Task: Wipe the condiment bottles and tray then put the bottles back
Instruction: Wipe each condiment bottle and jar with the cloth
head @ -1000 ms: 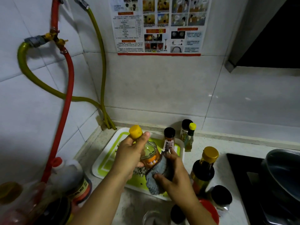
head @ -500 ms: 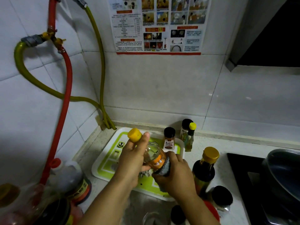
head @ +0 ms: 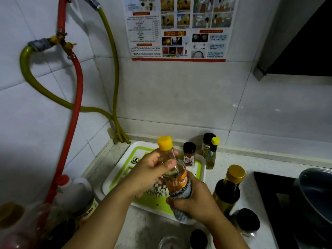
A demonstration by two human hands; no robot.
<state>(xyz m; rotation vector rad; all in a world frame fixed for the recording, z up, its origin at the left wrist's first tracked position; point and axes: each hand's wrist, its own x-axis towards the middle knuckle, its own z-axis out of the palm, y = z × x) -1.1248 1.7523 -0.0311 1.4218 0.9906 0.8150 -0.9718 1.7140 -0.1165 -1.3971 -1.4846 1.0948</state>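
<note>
My left hand grips the neck of a clear bottle with a yellow cap and an orange label, held above the white and green tray. Around the bottle's lower body my right hand presses a grey cloth. A small black-capped spice jar stands at the tray's far right corner. Just beyond the tray are a black-lidded jar and a slim yellow-capped bottle. To the right stands a dark bottle with a gold cap.
Large oil and sauce bottles crowd the counter's left front corner. A black-lidded jar and a glass sit near the front edge. A black hob with a dark pan fills the right. Red and green hoses hang on the left wall.
The bottle has been turned from tilted left to nearly upright. My right hand with the cloth has slid down and wrapped around the bottle's base.
</note>
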